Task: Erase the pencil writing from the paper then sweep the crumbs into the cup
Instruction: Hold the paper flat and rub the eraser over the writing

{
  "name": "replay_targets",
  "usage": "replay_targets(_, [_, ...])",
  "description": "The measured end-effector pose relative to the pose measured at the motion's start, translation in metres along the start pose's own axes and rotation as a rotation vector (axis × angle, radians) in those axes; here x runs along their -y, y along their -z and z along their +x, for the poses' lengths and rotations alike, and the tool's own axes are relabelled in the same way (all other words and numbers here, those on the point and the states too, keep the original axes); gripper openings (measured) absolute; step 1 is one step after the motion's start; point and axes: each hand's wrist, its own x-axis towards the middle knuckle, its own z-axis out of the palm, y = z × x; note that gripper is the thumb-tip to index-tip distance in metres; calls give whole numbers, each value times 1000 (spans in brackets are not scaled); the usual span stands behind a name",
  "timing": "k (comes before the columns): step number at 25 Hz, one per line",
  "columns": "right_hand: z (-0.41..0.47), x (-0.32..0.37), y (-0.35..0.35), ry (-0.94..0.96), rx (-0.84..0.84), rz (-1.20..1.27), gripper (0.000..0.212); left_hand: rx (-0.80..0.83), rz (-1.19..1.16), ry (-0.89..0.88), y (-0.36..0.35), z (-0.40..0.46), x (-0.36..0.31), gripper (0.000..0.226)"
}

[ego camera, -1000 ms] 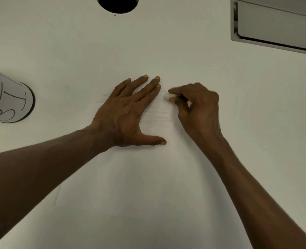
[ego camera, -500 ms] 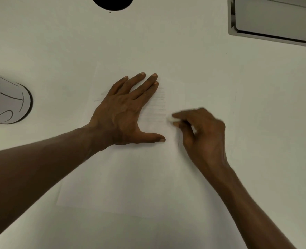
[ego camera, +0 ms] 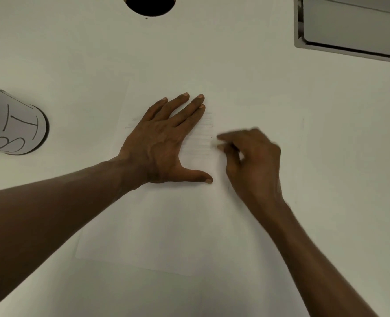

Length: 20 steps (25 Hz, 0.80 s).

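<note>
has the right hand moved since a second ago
Yes. Judged against the flat left hand pinning the paper, the right hand with the eraser has slid from beside the fingertips toward the thumb.

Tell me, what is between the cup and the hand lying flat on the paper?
Nothing stands there. In the head view, only bare white table and the paper's left margin lie between the cup and the left hand.

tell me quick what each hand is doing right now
Left hand: open, flat on the paper.
Right hand: fingers pinching a small white eraser, blurred.
</note>
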Motion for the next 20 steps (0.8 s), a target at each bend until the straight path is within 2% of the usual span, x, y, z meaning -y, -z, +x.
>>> replay_targets(3, [23, -6, -2, 17, 0, 15, 13, -6, 0, -5, -1, 1, -1, 136])
replay_targets(7, [-32, 5, 11, 14, 85, -15, 16, -9, -8, 2, 0, 0, 1, 136])
replay_targets(12, [22, -3, -5, -2, -2, 30, 11, -10, -2, 4, -1, 0, -1, 135])
replay_targets(16, [-29, 5, 7, -2, 69, 8, 14, -19, -9, 11, 0, 0, 1, 136])
replay_targets(20, [31, -2, -6, 7, -17, 12, 9, -23, -4, 3, -1, 0, 0, 135])
